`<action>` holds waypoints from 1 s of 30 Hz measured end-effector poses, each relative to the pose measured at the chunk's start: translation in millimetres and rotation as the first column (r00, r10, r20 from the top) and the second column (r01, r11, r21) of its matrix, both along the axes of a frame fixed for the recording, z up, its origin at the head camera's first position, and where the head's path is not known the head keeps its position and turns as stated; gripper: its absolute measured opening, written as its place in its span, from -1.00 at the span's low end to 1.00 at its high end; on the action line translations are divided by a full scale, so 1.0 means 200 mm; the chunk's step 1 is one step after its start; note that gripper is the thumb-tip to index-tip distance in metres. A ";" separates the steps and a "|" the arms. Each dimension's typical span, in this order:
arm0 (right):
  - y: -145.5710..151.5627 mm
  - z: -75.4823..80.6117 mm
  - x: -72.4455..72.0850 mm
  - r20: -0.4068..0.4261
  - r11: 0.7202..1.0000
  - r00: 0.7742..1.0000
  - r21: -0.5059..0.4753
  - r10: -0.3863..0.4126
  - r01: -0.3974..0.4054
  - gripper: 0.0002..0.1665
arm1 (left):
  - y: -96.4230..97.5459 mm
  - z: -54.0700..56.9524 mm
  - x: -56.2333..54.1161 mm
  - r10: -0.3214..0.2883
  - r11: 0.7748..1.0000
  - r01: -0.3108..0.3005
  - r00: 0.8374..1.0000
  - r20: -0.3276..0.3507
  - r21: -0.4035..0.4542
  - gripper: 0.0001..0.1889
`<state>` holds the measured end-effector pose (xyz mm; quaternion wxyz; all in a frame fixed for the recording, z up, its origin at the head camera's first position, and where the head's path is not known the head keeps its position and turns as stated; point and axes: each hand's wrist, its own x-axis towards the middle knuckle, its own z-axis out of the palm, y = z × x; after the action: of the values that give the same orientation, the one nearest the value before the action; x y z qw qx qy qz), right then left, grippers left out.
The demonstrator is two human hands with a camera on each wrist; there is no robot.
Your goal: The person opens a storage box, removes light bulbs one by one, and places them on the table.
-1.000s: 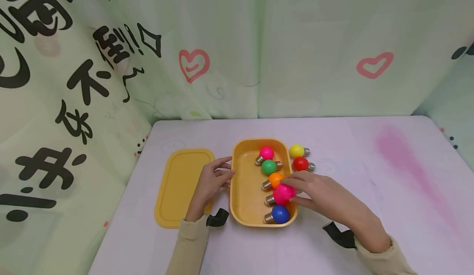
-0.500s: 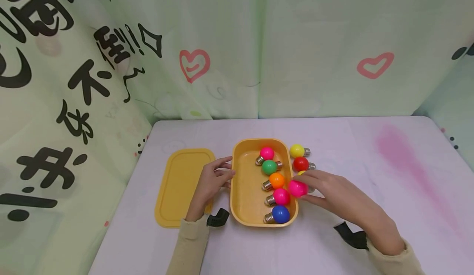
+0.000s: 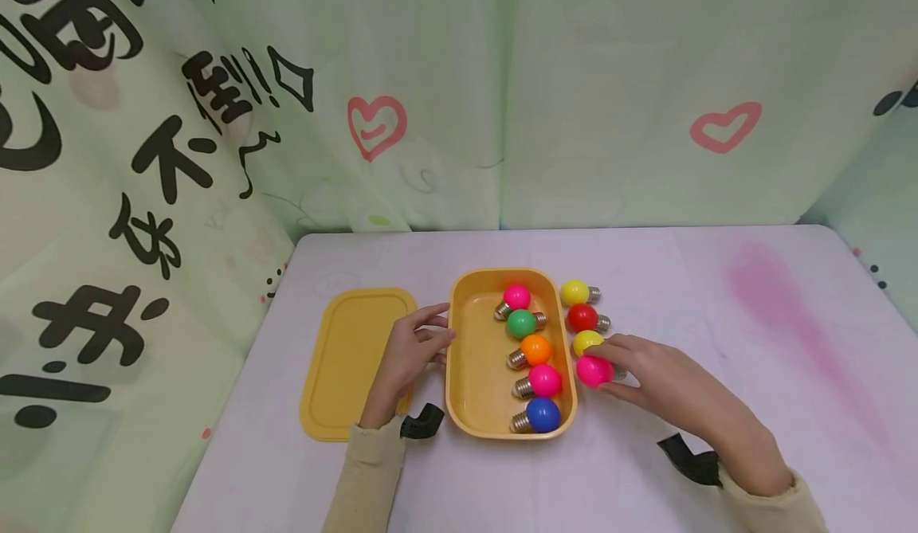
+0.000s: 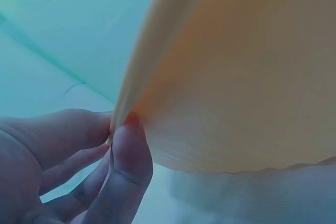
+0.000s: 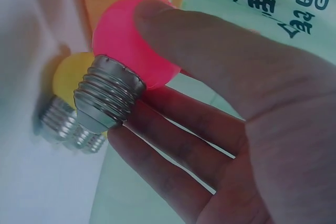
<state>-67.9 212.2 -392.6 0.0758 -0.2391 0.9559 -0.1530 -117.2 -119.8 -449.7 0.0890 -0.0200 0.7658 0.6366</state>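
Between thumb and fingers, my right hand [image 3: 667, 382] holds a pink light bulb [image 3: 594, 371] just outside the right side of an orange-yellow plastic box [image 3: 473, 413]. In the right wrist view the bulb's silver screw base [image 5: 109, 93] points away from the thumb. My left hand [image 3: 409, 350] pinches the box's left rim, thumb on one side and fingers on the other. Inside the box lie a pink bulb [image 3: 517, 296], a green bulb [image 3: 521, 324], an orange bulb [image 3: 535, 350], another pink bulb [image 3: 545, 381] and a blue bulb [image 3: 543, 415].
To the right of the box, a yellow bulb [image 3: 574, 292], a red bulb [image 3: 582, 318] and a second yellow bulb [image 3: 586, 342] lie in a row on the white table [image 3: 717, 318]. A flat yellow lid [image 3: 351, 358] lies left of the box, partly behind the left forearm.
My right hand has carried the pink bulb from above the box to the right, past its rim. The lower pink bulb in the box is uncovered. My left hand stays put.
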 end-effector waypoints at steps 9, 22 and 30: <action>0.01 -0.07 -0.02 0.034 0.999 0.999 0.040 -0.022 0.021 -0.43 | 0.00 -0.01 -0.01 0.001 1.000 -0.001 1.000 -0.001 0.002 -0.52; 0.01 -0.12 -0.04 0.094 0.998 0.994 0.053 -0.046 0.041 -0.45 | 0.00 -0.01 -0.01 0.004 1.000 -0.004 1.000 0.006 -0.010 -0.51; 0.01 -0.13 -0.04 0.102 0.997 0.993 0.047 -0.059 0.055 -0.49 | 0.00 0.00 0.00 0.009 1.000 -0.009 1.000 0.020 -0.010 -0.51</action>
<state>-75.5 214.0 -419.5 0.1259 -0.2017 0.9602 -0.1463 -118.1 -119.5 -450.3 0.0937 -0.0302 0.7681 0.6327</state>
